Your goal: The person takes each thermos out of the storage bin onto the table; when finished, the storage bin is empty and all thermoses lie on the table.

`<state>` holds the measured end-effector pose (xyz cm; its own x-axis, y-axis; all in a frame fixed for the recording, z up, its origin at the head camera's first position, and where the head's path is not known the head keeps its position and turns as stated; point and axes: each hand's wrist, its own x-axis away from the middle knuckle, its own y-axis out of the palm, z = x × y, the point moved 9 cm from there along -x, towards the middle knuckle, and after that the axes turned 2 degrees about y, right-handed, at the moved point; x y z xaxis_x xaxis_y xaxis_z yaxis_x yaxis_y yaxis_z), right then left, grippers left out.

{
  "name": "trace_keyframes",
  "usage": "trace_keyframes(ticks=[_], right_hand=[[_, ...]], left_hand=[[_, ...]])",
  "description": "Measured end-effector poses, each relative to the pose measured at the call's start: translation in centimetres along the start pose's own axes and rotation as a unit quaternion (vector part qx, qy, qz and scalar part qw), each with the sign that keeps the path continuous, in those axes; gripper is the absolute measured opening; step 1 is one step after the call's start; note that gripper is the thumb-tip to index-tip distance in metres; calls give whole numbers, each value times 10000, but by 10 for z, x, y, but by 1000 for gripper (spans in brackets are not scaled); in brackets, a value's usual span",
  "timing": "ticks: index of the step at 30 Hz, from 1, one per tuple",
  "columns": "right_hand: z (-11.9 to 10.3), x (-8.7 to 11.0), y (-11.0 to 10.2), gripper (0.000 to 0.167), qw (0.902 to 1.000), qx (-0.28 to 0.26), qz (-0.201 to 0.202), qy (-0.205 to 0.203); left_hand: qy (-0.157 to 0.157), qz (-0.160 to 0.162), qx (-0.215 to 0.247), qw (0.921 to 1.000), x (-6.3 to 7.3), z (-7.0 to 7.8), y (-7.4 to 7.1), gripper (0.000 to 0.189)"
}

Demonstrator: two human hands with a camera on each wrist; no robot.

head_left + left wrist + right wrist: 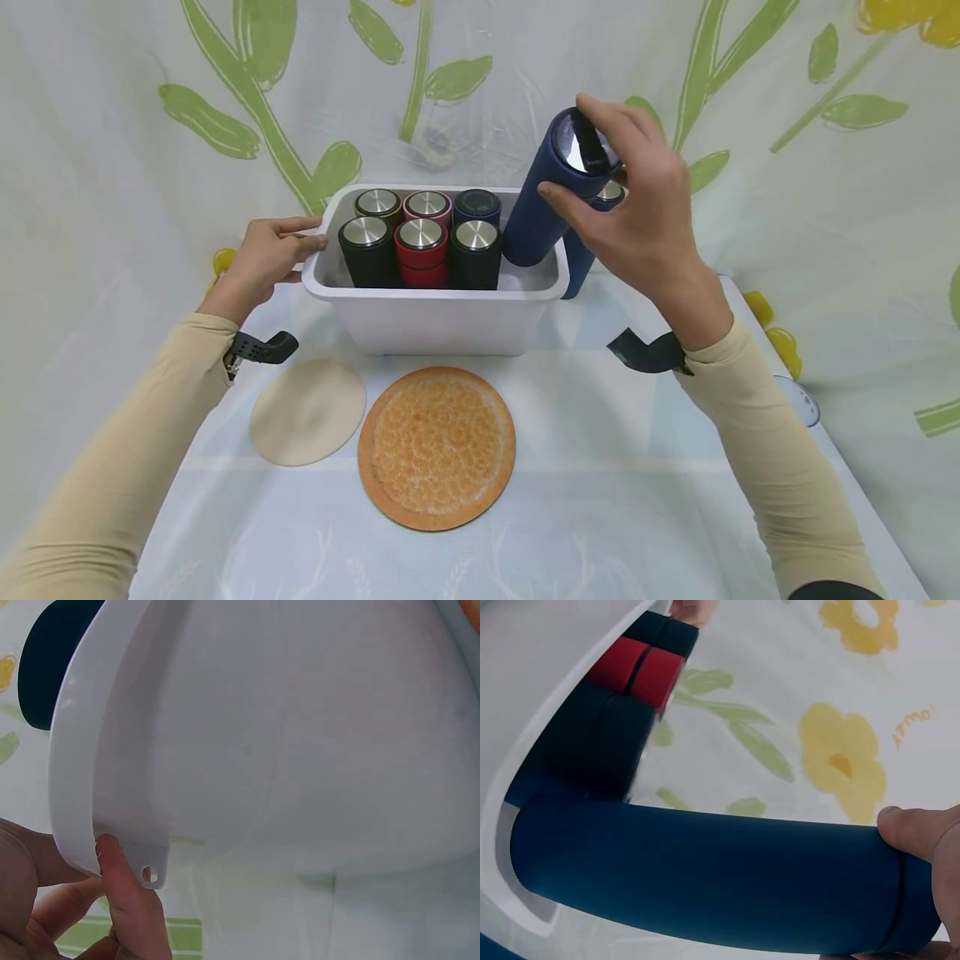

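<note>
While a person's left hand (pixel 262 258) grips the nine o'clock rim of a white rectangular plastic tub (pixel 435 312) on the counter (pixel 600 467), six black, red and navy steel-capped flasks (pixel 420 242) stand packed in its left part. At three o'clock, the right hand (pixel 637 217) clamps the cap end of a tall navy-blue cylindrical flask (pixel 536 208), tilted, its base inside the tub. Held only near its top, it could slip or knock its neighbours.
</note>
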<state>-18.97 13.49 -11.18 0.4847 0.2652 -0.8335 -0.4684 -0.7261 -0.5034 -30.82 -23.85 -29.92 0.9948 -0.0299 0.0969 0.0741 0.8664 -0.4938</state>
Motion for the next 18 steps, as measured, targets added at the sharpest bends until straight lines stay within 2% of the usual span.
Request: trace_keyframes(ticks=[18], right_hand=[[-27,6,-49,60,9945,241,990,234]], left_hand=[[3,32,28,10000,-1,-1,0,53]])
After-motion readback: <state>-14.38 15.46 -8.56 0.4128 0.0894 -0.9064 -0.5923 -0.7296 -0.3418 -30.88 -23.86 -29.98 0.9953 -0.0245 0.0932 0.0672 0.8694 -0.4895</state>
